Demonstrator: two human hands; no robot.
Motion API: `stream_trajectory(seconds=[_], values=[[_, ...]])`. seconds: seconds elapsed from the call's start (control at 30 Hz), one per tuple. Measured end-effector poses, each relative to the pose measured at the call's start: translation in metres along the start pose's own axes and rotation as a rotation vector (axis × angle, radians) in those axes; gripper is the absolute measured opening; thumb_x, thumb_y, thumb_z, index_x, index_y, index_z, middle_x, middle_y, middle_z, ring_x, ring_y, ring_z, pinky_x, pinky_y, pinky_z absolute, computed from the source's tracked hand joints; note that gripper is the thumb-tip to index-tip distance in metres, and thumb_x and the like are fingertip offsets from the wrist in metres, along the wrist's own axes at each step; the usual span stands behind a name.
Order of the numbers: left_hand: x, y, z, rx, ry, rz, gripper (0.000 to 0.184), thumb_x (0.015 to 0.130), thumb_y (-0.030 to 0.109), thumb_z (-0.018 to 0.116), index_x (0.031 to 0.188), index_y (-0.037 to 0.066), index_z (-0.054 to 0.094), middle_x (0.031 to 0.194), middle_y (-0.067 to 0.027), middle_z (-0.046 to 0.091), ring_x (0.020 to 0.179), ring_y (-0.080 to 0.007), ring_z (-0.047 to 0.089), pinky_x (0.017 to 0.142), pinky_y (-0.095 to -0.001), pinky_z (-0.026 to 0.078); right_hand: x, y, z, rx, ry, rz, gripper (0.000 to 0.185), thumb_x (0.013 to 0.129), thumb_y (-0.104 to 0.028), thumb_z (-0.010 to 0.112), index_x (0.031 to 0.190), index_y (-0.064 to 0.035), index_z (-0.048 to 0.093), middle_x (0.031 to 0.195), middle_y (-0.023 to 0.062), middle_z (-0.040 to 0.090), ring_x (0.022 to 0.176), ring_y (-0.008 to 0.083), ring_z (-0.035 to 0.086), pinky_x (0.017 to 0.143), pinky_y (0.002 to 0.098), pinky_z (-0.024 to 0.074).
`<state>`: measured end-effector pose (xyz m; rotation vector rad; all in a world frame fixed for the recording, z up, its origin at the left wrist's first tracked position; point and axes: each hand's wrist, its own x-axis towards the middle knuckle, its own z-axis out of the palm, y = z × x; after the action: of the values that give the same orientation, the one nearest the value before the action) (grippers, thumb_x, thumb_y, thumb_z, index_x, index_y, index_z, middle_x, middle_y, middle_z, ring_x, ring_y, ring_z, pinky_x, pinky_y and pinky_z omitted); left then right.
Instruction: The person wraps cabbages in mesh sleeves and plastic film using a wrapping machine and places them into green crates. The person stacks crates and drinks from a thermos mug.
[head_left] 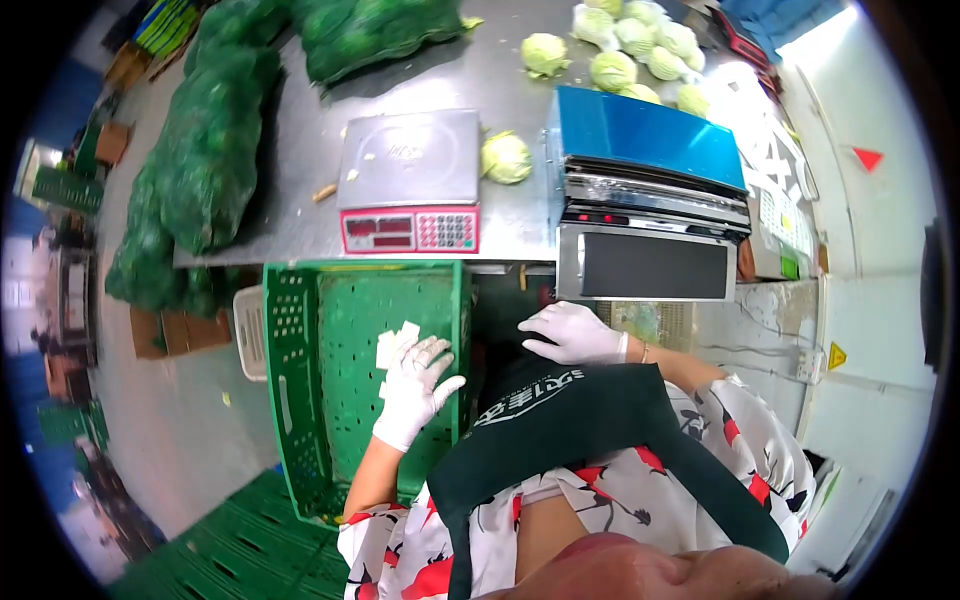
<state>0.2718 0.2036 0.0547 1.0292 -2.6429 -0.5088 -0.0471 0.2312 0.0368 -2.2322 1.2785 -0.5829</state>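
My left hand (413, 388), in a white glove, is over the green crate (290, 400), its fingers spread near some small white pieces (386, 350). Whether it touches them cannot be made out. My right hand (572, 333), also gloved in white, is held in front of the dark apron (560, 410), just below the wrapping machine (655, 265), with its fingers stretched out and nothing visible in them. Beyond the crate stands a red and silver scale (410, 160) on the metal table. A pale green cabbage (506, 158) sits between scale and machine.
Green net sacks (210, 150) lie along the left of the metal table (300, 120). Several cabbages (612, 71) are at the back, some wrapped. A white basket (250, 333) is left of the crate; more green crates (235, 545) lie at the lower left.
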Motion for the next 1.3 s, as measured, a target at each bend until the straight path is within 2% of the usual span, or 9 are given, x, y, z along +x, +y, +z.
stream_trajectory(seconds=[0.17,0.4,0.5,0.63,0.83,0.93,1.03,1.17,1.3], values=[[0.088,-0.012,0.021,-0.080,0.008,-0.033,0.078,0.082,0.026,0.077,0.147,0.003,0.040,0.142,-0.0181,0.051,0.131,-0.0350,0.047,0.113,-0.0464,0.034,-0.041,0.047,-0.043,0.001,0.100,0.315,0.028,0.093,-0.031,0.064,0.109,-0.0079,0.068,0.094,0.0104,0.070,0.090,0.0297,0.066,0.083,0.0406,0.0525],[0.208,-0.065,0.044,-0.669,0.255,-0.329,0.072,0.092,0.003,0.064,0.154,0.004,0.029,0.148,-0.0153,0.047,0.132,-0.0261,0.049,0.111,-0.0382,0.038,-0.094,0.131,-0.150,0.005,0.628,0.485,0.021,0.094,-0.023,0.065,0.101,-0.0050,0.073,0.099,0.0122,0.072,0.091,0.0263,0.070,0.081,0.0344,0.0548],[0.322,-0.078,0.079,-0.777,0.378,-0.397,0.074,0.097,0.012,0.061,0.157,0.005,0.018,0.151,-0.0198,0.040,0.133,-0.0280,0.047,0.110,-0.0393,0.039,-0.157,0.260,-0.244,0.053,0.860,0.787,0.024,0.096,-0.022,0.060,0.105,-0.0023,0.071,0.101,0.0153,0.072,0.093,0.0247,0.070,0.083,0.0329,0.0532],[0.461,-0.101,0.100,-0.726,0.391,-0.520,0.098,0.093,0.027,0.069,0.157,0.001,0.000,0.160,-0.0243,0.020,0.139,-0.0346,0.039,0.112,-0.0427,0.035,-0.240,0.452,-0.272,-0.510,0.693,1.019,0.027,0.089,-0.009,0.057,0.113,0.0001,0.066,0.106,0.0237,0.068,0.102,0.0391,0.064,0.092,0.0431,0.0493],[0.624,-0.179,0.177,-0.563,0.511,-0.565,0.112,0.072,0.030,0.087,0.151,-0.009,0.018,0.153,-0.0278,0.031,0.139,-0.0324,0.039,0.117,-0.0402,0.028,-0.272,0.571,-0.273,-0.894,0.207,1.073,0.053,0.082,0.002,0.055,0.134,-0.0041,0.051,0.136,0.0180,0.052,0.122,0.0351,0.054,0.098,0.0416,0.0465],[0.674,-0.179,0.196,-0.694,0.446,-0.476,0.120,0.066,0.034,0.092,0.150,-0.009,0.017,0.148,-0.0256,0.037,0.135,-0.0302,0.043,0.113,-0.0379,0.036,-0.271,0.595,-0.278,-1.106,0.193,0.879,0.040,0.082,0.001,0.055,0.122,-0.0033,0.058,0.121,0.0164,0.059,0.115,0.0312,0.057,0.098,0.0399,0.0456],[0.710,-0.235,0.255,-0.523,0.469,-0.606,0.112,0.063,0.031,0.094,0.144,-0.005,0.027,0.135,-0.0197,0.050,0.123,-0.0252,0.053,0.103,-0.0351,0.047,-0.270,0.604,-0.286,-0.902,-0.144,1.076,0.022,0.083,-0.002,0.056,0.104,-0.0052,0.062,0.105,0.0125,0.063,0.108,0.0280,0.059,0.095,0.0381,0.0456],[0.713,-0.206,0.251,-0.696,0.348,-0.662,0.114,0.063,0.039,0.092,0.148,-0.003,0.028,0.143,-0.0235,0.045,0.131,-0.0307,0.049,0.107,-0.0393,0.045,-0.291,0.616,-0.278,-1.141,-0.025,0.833,0.005,0.085,-0.006,0.058,0.088,-0.0070,0.061,0.094,0.0113,0.064,0.092,0.0290,0.064,0.085,0.0415,0.0486],[0.702,-0.170,0.204,-1.158,0.293,-0.966,0.101,0.072,0.043,0.086,0.149,0.007,0.033,0.141,-0.0200,0.049,0.128,-0.0285,0.052,0.102,-0.0481,0.048,-0.246,0.568,-0.320,-0.904,0.351,0.941,0.018,0.090,-0.010,0.061,0.106,-0.0033,0.063,0.095,0.0161,0.067,0.089,0.0319,0.067,0.079,0.0438,0.0511]])
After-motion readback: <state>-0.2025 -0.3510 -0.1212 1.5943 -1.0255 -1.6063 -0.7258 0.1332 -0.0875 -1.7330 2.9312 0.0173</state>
